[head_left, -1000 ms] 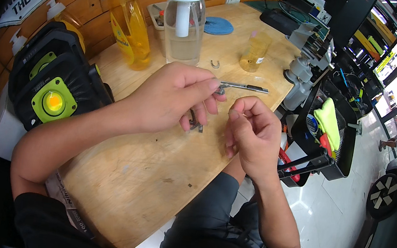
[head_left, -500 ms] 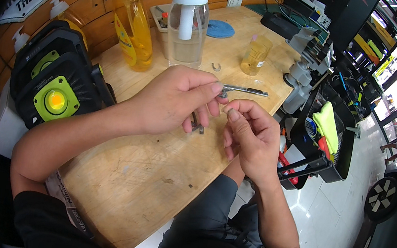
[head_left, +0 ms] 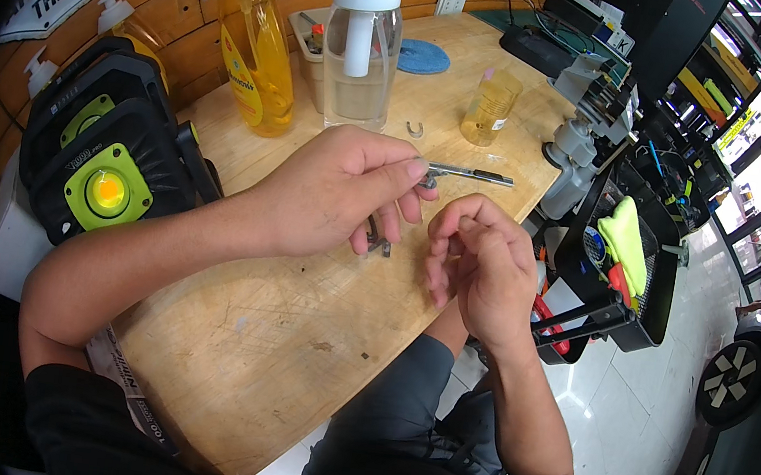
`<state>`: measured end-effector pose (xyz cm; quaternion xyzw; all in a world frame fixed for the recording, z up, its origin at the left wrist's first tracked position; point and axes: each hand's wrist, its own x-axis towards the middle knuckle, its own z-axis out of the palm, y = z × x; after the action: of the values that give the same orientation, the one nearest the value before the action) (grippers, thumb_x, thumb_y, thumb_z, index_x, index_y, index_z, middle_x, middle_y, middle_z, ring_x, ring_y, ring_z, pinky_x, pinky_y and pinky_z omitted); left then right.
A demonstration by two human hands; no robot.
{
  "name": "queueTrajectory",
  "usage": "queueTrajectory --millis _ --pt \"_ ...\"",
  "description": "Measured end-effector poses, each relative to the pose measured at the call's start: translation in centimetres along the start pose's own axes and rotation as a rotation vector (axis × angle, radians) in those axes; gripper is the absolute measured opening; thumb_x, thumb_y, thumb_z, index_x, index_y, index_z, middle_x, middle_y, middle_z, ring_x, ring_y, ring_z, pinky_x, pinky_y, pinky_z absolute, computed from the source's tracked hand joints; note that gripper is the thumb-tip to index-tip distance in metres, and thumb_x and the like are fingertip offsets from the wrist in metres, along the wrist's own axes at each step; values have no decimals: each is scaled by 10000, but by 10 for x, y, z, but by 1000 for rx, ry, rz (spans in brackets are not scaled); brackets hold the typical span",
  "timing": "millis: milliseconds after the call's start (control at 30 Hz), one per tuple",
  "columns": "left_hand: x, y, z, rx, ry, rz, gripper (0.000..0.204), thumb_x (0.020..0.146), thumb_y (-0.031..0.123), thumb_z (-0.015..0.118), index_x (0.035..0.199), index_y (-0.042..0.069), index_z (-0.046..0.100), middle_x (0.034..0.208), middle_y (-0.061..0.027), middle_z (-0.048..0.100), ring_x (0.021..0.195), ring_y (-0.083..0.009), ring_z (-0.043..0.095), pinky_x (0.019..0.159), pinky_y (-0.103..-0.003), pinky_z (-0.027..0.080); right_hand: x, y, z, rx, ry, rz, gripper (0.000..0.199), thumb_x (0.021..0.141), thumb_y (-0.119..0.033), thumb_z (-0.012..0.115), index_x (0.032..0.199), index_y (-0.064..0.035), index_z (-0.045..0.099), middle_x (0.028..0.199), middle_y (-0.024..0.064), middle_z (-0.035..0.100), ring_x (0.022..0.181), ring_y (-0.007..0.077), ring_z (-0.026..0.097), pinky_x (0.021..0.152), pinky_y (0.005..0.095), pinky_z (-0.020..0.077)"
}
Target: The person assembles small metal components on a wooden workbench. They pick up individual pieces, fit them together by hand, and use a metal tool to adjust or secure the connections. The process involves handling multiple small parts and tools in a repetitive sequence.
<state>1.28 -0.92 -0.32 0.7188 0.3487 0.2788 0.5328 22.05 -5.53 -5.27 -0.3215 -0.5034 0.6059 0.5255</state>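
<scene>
Spreading across most of the view, the wooden bench carries a black and green work light at the left and a clear spray bottle at the back. Over its middle, the left hand pinches a small metal part between thumb and fingertips; a slim tool lies just beyond. The right hand hovers loosely curled and apparently empty. Keeping the pinch steady and low over the bench seems wise.
</scene>
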Motion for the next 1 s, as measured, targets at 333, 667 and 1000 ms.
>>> queueTrajectory --millis 333,667,1000 --pt "2 -4 1 -31 -12 -3 371 1103 298 459 1128 -23 644 945 -63 676 769 -112 681 532 -224 535 -3 8 1 80 6 -78 177 1094 -199 442 1056 -37 502 894 56 556 583 119 555 441 220 394" --pt "1 -2 3 -26 7 7 372 1092 313 496 1110 -19 662 911 -47 678 762 -97 671 532 -218 526 -3 7 8 -88 34 -87 134 1019 -61 604 1036 -34 473 882 64 608 588 77 570 421 211 390" --pt "-2 -4 16 112 158 70 226 1027 181 594 1008 -20 696 781 -79 649 673 -131 630 566 -288 489 4 3 17 -188 110 20 238 976 -117 706 937 -46 482 774 21 611 573 51 553 435 204 381"
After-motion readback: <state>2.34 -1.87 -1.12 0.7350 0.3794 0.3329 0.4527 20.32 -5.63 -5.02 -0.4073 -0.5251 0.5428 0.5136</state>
